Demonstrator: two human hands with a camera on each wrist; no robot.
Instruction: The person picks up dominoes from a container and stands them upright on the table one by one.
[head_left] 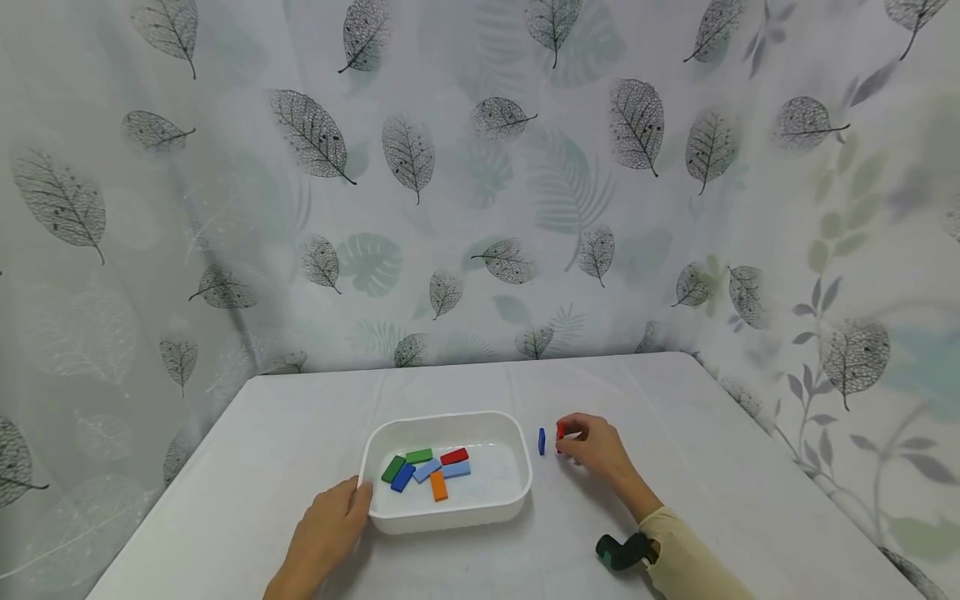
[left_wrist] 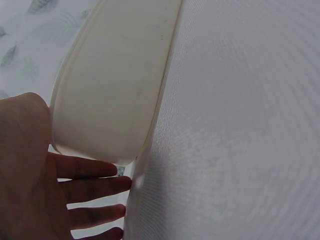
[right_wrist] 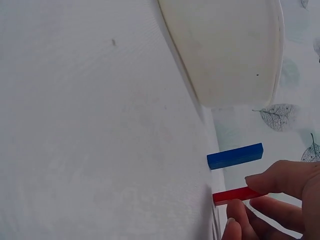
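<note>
My right hand (head_left: 600, 450) pinches a thin red domino-like block (right_wrist: 234, 195) between thumb and fingers. The block stands on end on the white table, right of the tray. Just left of it a matching blue block (head_left: 542, 442) stands upright, apart from the red one. With its fingers nearly straight, my left hand (head_left: 326, 525) touches the left end of a white rectangular tray (head_left: 450, 523). Inside the tray several blocks lie flat: green (head_left: 418, 456), dark blue (head_left: 402, 477), light blue (head_left: 456, 470), orange (head_left: 438, 486) and red (head_left: 453, 456).
A dark device (head_left: 626, 550) is strapped at the right wrist, by the sleeve's cuff. The white-covered table (head_left: 315, 417) ends at a leaf-printed curtain (head_left: 480, 192) behind and at the sides.
</note>
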